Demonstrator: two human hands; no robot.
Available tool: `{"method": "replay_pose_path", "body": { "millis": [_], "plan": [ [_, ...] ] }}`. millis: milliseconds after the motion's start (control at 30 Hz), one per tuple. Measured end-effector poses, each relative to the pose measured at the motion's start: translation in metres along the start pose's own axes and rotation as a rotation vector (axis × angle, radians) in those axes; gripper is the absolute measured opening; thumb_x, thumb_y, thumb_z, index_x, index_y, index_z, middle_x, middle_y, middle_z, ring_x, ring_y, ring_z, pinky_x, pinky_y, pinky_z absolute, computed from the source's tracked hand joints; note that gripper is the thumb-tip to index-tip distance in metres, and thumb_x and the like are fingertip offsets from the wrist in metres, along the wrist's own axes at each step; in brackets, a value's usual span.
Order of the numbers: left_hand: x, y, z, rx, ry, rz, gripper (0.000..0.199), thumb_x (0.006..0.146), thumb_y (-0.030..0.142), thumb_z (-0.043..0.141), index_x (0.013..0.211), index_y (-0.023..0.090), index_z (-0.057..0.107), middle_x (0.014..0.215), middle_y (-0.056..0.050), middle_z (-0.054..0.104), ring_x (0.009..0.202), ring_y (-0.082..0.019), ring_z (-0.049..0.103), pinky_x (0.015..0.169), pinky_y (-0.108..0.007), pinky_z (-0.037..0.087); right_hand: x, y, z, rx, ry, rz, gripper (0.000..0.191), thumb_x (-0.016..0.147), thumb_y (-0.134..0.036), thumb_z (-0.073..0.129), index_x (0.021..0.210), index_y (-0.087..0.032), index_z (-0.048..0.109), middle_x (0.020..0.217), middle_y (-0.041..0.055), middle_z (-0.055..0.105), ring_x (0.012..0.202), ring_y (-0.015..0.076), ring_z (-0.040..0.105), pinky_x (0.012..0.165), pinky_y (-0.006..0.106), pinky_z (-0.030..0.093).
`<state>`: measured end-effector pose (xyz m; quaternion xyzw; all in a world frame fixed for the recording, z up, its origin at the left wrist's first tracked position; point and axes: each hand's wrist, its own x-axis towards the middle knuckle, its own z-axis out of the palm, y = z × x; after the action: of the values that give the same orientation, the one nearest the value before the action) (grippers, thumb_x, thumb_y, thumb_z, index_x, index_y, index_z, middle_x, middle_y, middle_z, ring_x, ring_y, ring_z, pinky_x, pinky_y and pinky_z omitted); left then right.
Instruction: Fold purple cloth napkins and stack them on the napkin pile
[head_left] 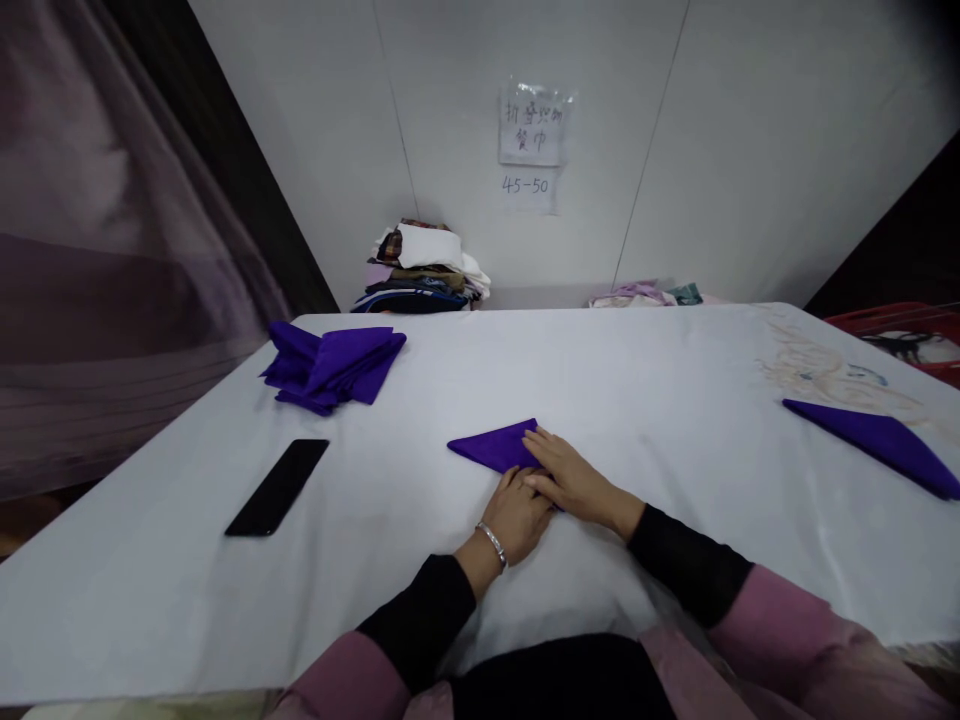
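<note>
A purple cloth napkin (pixel 491 446), folded into a flat triangle, lies on the white-covered table in front of me. My right hand (pixel 574 478) rests palm down over its right part, fingers stretched out. Just below and left of it, my left hand (pixel 519 515) lies on the napkin's near edge with its fingers flat, the tips partly under the right hand. A silver bracelet (pixel 492 545) circles my left wrist. The napkin's right end is hidden beneath both hands.
A loose heap of purple napkins (pixel 334 365) lies at the table's far left, with a black phone (pixel 277 488) nearer me. Another folded purple napkin (pixel 874 443) is at the right. Stacked clothes (pixel 424 268) stand beyond the far edge, below a handwritten sign (pixel 531 135) on the wall.
</note>
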<state>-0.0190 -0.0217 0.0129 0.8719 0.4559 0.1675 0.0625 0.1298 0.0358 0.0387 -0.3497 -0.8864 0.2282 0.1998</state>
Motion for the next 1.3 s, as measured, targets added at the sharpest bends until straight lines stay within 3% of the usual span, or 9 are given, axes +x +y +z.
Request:
{"method": "replay_pose_path", "body": {
  "millis": [100,267,833,900,967,1033,1100,1200,1300],
  "plan": [
    [-0.001,0.0,-0.001,-0.015,-0.03,-0.005,0.027,0.083,0.032,0.055,0.108,0.024,0.062,0.111,-0.007,0.06,0.111,-0.024,0.046,0.1,-0.047,0.032,0.023,0.002,0.008,-0.102,-0.125,-0.026,0.069,0.089,-0.055,0.035,0.141,-0.01,0.028,0.147,0.0154,0.023,0.137,0.0271,0.012,0.111,0.047,0.008],
    [-0.005,0.0,0.0,-0.052,-0.035,-0.018,0.043,0.081,0.04,0.057,0.121,0.026,0.053,0.126,-0.007,0.052,0.121,-0.026,0.039,0.105,-0.049,0.026,0.038,0.016,0.018,-0.05,-0.252,0.047,0.071,0.09,-0.06,0.023,0.144,-0.014,0.019,0.15,0.0122,0.015,0.138,0.0235,0.007,0.111,0.044,0.003],
    [-0.01,0.001,0.008,-0.073,-0.058,-0.045,0.052,0.08,0.051,0.053,0.126,0.025,0.048,0.132,-0.009,0.047,0.127,-0.027,0.034,0.107,-0.05,0.023,0.045,0.027,0.018,0.02,-0.276,0.119,0.072,0.088,-0.061,0.027,0.143,-0.014,0.022,0.15,0.0107,0.013,0.138,0.0223,0.005,0.11,0.045,-0.003],
    [-0.011,0.001,0.008,-0.071,-0.057,-0.047,0.052,0.081,0.052,0.051,0.126,0.025,0.048,0.136,-0.009,0.044,0.128,-0.027,0.033,0.107,-0.051,0.022,0.043,0.028,0.013,0.152,-0.225,0.164,0.07,0.088,-0.061,0.028,0.142,-0.017,0.027,0.15,0.0091,0.018,0.138,0.0217,0.008,0.111,0.044,0.0],
    [-0.012,0.001,0.008,-0.065,-0.053,-0.045,0.053,0.082,0.052,0.05,0.127,0.024,0.046,0.138,-0.01,0.042,0.129,-0.027,0.032,0.107,-0.051,0.022,0.038,0.029,0.007,0.303,-0.065,0.253,0.066,0.088,-0.06,0.031,0.139,-0.019,0.035,0.148,0.008,0.027,0.137,0.0209,0.016,0.111,0.042,0.009],
    [-0.013,0.0,0.009,-0.063,-0.052,-0.039,0.054,0.082,0.051,0.05,0.128,0.024,0.045,0.139,-0.011,0.041,0.13,-0.027,0.032,0.108,-0.051,0.022,0.028,0.031,0.003,0.423,0.133,0.367,0.061,0.086,-0.058,0.037,0.133,-0.018,0.045,0.141,0.0095,0.039,0.132,0.0217,0.031,0.109,0.04,0.021],
    [-0.014,0.0,0.01,-0.063,-0.051,-0.034,0.054,0.082,0.051,0.051,0.129,0.024,0.044,0.139,-0.01,0.041,0.131,-0.027,0.032,0.108,-0.051,0.021,0.016,0.033,0.005,0.527,0.239,0.459,0.057,0.083,-0.054,0.047,0.126,-0.017,0.052,0.13,0.011,0.052,0.12,0.0229,0.046,0.103,0.04,0.033],
    [-0.014,-0.001,0.011,-0.062,-0.042,-0.033,0.055,0.081,0.051,0.051,0.129,0.024,0.044,0.14,-0.011,0.041,0.131,-0.027,0.031,0.108,-0.052,0.021,-0.003,0.032,0.012,0.697,0.24,0.529,0.053,0.077,-0.046,0.057,0.121,-0.016,0.054,0.117,0.0099,0.06,0.104,0.0222,0.057,0.089,0.038,0.046],
    [-0.013,0.0,0.011,-0.068,-0.039,-0.034,0.059,0.082,0.051,0.05,0.132,0.021,0.039,0.139,-0.012,0.042,0.131,-0.026,0.031,0.108,-0.051,0.022,-0.02,0.026,0.02,0.79,0.234,0.571,0.052,0.075,-0.041,0.059,0.12,-0.016,0.053,0.111,0.0086,0.062,0.091,0.0198,0.061,0.079,0.035,0.051]
  ]
}}
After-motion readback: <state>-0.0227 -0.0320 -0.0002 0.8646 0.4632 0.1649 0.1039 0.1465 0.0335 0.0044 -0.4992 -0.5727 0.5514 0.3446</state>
